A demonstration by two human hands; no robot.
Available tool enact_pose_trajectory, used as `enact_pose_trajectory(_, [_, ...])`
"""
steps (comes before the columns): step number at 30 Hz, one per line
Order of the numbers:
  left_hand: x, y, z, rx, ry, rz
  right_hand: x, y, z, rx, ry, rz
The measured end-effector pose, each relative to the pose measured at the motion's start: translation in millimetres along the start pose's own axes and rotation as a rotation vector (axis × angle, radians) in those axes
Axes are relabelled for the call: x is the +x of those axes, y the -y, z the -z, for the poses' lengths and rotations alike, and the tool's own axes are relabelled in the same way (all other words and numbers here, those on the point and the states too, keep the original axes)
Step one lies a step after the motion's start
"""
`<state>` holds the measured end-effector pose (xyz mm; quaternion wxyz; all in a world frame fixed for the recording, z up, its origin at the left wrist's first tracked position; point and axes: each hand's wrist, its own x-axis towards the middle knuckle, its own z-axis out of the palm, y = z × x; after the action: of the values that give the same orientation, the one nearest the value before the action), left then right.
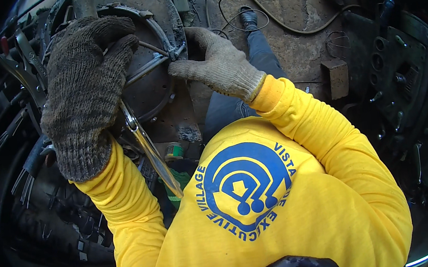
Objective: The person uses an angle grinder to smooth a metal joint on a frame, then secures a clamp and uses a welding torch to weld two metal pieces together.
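My left hand (86,89), in a dark knitted glove, curls over a round metal frame (155,28). A thin metal rod (153,49) runs from its fingertips to a joint at the frame's right edge; the grip is partly hidden. My right hand (220,66), in a lighter knitted glove, has thumb and forefinger bent around that joint (179,51). Another pair of bars (146,70) meets there. Locking pliers (148,145) slant from beneath my left hand toward my body; their upper end is hidden by the glove.
More clamping pliers (25,69) hang at the left, beside loose metal parts and a wire bundle (23,185). A green-labelled can (174,150) stands below the frame. A hose (312,31) crosses the floor. At right are a rusty box (335,78) and a dark machine panel (399,79).
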<state>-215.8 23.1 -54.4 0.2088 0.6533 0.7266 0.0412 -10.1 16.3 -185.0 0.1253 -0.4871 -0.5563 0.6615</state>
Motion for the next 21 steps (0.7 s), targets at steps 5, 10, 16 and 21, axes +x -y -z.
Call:
enact_pose_trajectory(5, [-0.3,3.6,0.3,0.022,-0.009,-0.028,0.3,3.6,2.5,0.015,0.026,-0.008])
enact_pose_trajectory(10, [0.0,1.2,1.4,0.087,-0.025,-0.069,3.7,-0.8,2.0,0.031,0.050,0.002])
enact_pose_trajectory(16, [0.4,-6.4,2.7,0.014,0.013,0.011,1.2,1.4,4.0,0.086,0.064,-0.011])
enact_pose_trajectory(21, [-0.3,-8.1,1.9,-0.044,0.015,0.042,1.0,-1.1,1.4,0.064,0.059,0.004])
